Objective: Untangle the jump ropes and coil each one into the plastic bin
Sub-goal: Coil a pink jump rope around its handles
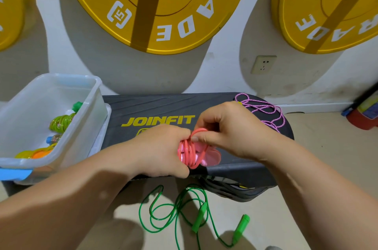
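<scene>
Over the black JOINFIT step platform [155, 106], both hands met close together on one coral-pink jump rope [189, 153]. The left hand [163, 147] had its fingers curled round the gathered loops, holding them as a tight bundle against the rope's pink handles [212, 158]. The right hand [231, 133] pinched a strand at the top of the bundle between thumb and fingers, seemingly wrapping or tucking the last length around the coil.

To the left, touching the end of the platform, stood the clear plastic bin [67, 76]. It already held a coiled yellow-green rope [61, 122] and, nearer its front corner, a yellow and orange one [38, 152], so at least two ropes looked finished. The pink coil appeared almost complete but was not yet in the bin.

Two ropes remained loose. A purple braided rope [258, 105] lay in slack loops on the far right end of the platform, just beyond the right hand. A green jump rope [200, 218] sprawled on the floor below the platform, its cord crossing over itself with both handles free.

By this reckoning the task stood roughly at its midpoint: two stored, one nearly coiled, two untouched.
</scene>
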